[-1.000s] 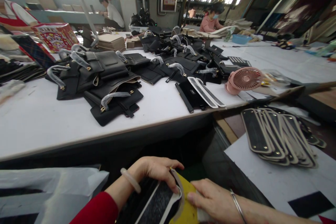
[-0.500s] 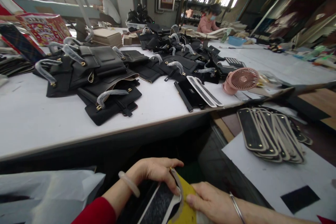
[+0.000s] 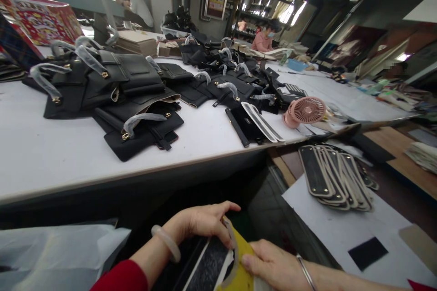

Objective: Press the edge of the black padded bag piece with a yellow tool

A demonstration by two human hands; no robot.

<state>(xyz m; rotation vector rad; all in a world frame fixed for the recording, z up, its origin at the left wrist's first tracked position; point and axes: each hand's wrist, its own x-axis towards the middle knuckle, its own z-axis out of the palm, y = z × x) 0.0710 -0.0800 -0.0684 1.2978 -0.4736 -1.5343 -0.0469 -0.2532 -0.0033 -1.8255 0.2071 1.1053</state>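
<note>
Yellow piece (image 3: 243,243), between both hands (image 3: 201,225) (image 3: 273,260)

Our right hand (image 3: 273,261) grips a yellow piece (image 3: 241,243), our left hand (image 3: 201,225) curled over its edge; black handbags (image 3: 136,70) and 1 pink fan (image 3: 308,110) occupy our white desk (image 3: 34,145).

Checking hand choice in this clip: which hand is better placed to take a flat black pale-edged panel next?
Probably the right hand: it is nearer the panel stack, though gripping the yellow curved piece; the left hand is farther away.
</note>
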